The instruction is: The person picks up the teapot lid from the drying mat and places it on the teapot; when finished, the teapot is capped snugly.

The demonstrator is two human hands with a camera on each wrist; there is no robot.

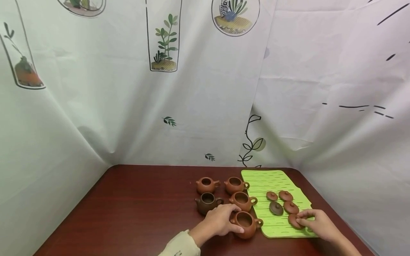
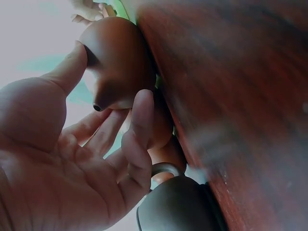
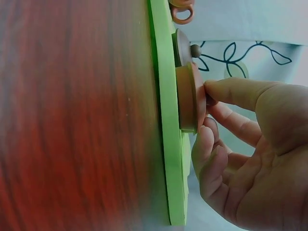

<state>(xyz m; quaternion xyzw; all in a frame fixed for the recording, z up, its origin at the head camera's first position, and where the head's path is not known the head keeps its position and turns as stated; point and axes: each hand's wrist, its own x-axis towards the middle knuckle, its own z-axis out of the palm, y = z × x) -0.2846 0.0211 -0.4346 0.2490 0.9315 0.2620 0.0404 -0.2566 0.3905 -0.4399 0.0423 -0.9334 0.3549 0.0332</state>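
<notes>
My left hand (image 1: pixel 221 219) grips the nearest reddish-brown clay teapot (image 1: pixel 248 231), thumb on one side and fingers on the other. In the left wrist view the pot's short spout (image 2: pixel 103 96) points toward the palm. This pot has no lid on, and its handle is on the right. On the green mat (image 1: pixel 269 227), my right hand (image 1: pixel 320 224) pinches the knob of the nearest brown lid (image 1: pixel 294 221). The right wrist view has that lid (image 3: pixel 190 101) sitting at the mat's surface, thumb and fingertips at its knob.
Behind the gripped pot stand more lidless teapots: a dark one (image 1: pixel 207 203) and reddish-brown ones (image 1: pixel 242 201) in two columns. Several other lids lie on the mat, one of them dark (image 1: pixel 276 208). Printed curtains (image 1: pixel 192 106) enclose the dark red table (image 1: pixel 128 213).
</notes>
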